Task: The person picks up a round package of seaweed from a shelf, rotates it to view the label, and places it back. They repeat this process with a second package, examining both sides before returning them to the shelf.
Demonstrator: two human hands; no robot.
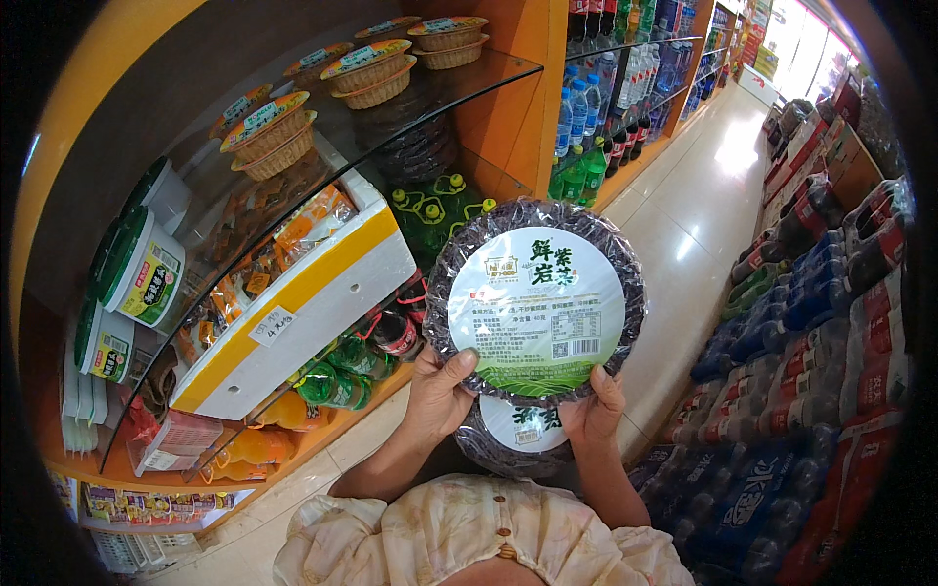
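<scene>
My left hand (442, 388) and my right hand (597, 410) grip a round, flat pack of dried laver (538, 300) from its lower left and lower right edges. Both thumbs press near the rim of its large white and green label, which bears writing and a printed code. The dark, wrinkled contents show through clear plastic film around the label. Under its near edge a second similar round pack (513, 439) shows its label upside down, held between my hands. The fingers beneath the packs are hidden.
At left, a glass shelf (440, 102) carries woven baskets with printed lids (267, 135). Below are dark round packs (407, 139), a white foam box (315, 308) of wrapped snacks, green-lidded tubs (146, 267) and soda bottles (337, 373). Shrink-wrapped bottle packs (762, 476) line the tiled aisle (681, 212) at right.
</scene>
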